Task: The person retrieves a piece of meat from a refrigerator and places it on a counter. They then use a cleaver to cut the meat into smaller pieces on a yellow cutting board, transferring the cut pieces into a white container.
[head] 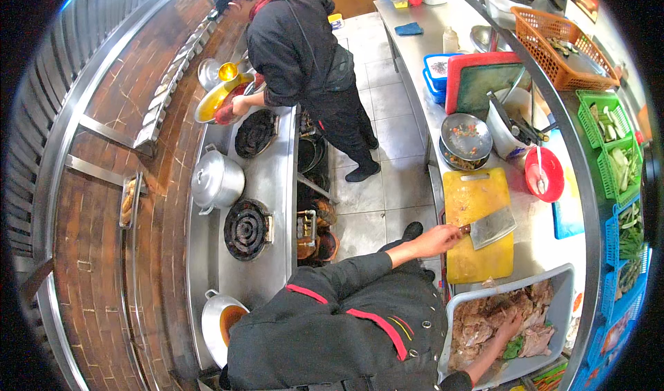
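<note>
My left hand (pixel 442 239) is closed around the wooden handle of a cleaver (pixel 494 227), whose broad blade lies over a yellow cutting board (pixel 480 191). My right hand (pixel 511 322) reaches into a large grey plastic tub (pixel 563 308), its fingers among pieces of pale brown meat (pixel 469 331); whether they grip a piece cannot be told. A green leaf (pixel 512 347) lies near that hand, beside a separate chunk of meat (pixel 537 340).
Metal bowls (pixel 466 136), a red bowl (pixel 557 175) and a white utensil tub (pixel 511 136) stand beyond the board. A co-worker (pixel 301 43) tilts a wok at the stove, where a lidded pot (pixel 218 177) stands. A metal rail (pixel 557 87) crosses above the counter.
</note>
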### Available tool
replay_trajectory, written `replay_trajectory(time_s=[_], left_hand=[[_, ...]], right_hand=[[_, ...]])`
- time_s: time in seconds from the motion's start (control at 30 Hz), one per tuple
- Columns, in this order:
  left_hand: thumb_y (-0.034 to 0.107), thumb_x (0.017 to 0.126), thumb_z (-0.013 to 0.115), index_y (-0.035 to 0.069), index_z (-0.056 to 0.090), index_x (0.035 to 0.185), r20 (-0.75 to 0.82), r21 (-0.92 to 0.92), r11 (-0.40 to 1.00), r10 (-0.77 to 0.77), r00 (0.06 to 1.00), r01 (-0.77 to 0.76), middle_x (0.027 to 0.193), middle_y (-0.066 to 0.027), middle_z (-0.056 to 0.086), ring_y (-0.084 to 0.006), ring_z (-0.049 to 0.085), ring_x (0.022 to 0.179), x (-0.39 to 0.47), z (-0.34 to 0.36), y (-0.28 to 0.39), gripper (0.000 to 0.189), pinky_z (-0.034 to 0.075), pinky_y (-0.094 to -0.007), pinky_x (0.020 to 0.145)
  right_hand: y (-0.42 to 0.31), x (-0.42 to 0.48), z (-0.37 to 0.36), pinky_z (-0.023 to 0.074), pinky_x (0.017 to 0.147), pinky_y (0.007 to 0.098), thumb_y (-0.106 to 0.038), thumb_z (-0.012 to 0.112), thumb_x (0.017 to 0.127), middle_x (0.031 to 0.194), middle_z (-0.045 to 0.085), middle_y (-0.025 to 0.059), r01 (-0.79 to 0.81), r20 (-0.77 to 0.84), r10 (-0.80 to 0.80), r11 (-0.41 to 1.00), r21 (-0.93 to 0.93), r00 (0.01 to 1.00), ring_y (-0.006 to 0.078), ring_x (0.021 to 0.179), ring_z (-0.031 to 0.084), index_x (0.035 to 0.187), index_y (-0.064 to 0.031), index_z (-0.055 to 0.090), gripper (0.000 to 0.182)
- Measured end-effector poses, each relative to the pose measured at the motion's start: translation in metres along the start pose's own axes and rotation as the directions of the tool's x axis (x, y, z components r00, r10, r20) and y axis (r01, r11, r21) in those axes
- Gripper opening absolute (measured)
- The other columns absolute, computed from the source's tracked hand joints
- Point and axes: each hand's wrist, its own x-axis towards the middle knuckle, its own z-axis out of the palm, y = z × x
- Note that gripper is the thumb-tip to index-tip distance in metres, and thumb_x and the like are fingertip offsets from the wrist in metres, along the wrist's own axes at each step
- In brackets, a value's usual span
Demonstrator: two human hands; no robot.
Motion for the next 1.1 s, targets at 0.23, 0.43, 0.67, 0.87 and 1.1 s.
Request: replay_trajectory(time_s=[0.23,0.43,0.67,0.87,1.1], left_hand=[[0.010,0.092,0.062,0.000,0.065,0.121,0.309,-0.087,0.994,0.088,0.947,-0.063,0.116,-0.0186,0.070,-0.0339,0.067,0.108,0.050,0.018,0.093,0.031,0.053,-0.0434,0.096],[0.007,0.099,0.061,0.000,0.067,0.123,0.355,-0.190,0.982,0.069,0.932,0.000,0.114,-0.0121,0.072,-0.0194,0.069,0.104,0.056,0.017,0.136,0.025,0.054,-0.0338,0.092],[0.010,0.101,0.061,-0.002,0.065,0.120,0.472,-0.164,0.986,0.075,0.879,0.004,0.111,-0.0135,0.072,-0.0202,0.069,0.103,0.053,0.031,0.128,0.023,0.053,-0.0326,0.090],[0.011,0.101,0.061,-0.002,0.065,0.119,0.534,-0.156,0.985,0.142,0.833,-0.069,0.110,-0.0137,0.073,-0.0214,0.069,0.102,0.059,0.049,0.156,0.023,0.053,-0.0327,0.090],[0.011,0.101,0.060,-0.002,0.065,0.120,0.563,-0.162,0.985,0.143,0.814,-0.061,0.111,-0.0129,0.073,-0.0203,0.069,0.102,0.056,0.052,0.154,0.024,0.053,-0.0321,0.090]], right_hand=[[-0.138,-0.113,-0.075,0.0421,0.111,0.0393,-0.029,0.057,0.105,0.145,0.055,0.0150,-0.334,0.176,0.364,0.432,0.838,0.914,0.0275,0.128,0.056,0.148,-0.0017,0.048,0.052],[-0.107,-0.147,-0.020,0.0497,0.094,0.0320,-0.027,0.062,0.104,0.115,0.068,0.0055,-0.188,-0.197,0.507,0.611,0.769,0.839,0.0159,0.106,0.063,0.124,-0.0050,0.066,0.030],[-0.210,-0.170,-0.032,0.0513,0.093,0.0401,-0.019,0.059,0.100,0.106,0.071,0.0150,-0.077,-0.183,0.169,0.903,0.423,0.968,0.0279,0.103,0.066,0.117,-0.0002,0.066,0.025],[-0.217,-0.133,0.066,0.0515,0.089,0.0492,-0.015,0.060,0.090,0.102,0.067,0.0281,0.156,-0.137,-0.224,0.908,-0.389,0.965,0.0410,0.102,0.065,0.107,0.0068,0.064,0.028],[-0.202,-0.113,0.027,0.0505,0.093,0.0518,-0.030,0.068,0.089,0.102,0.069,0.0274,0.156,0.390,-0.196,0.979,0.132,0.900,0.0437,0.102,0.066,0.113,0.0039,0.065,0.041]])
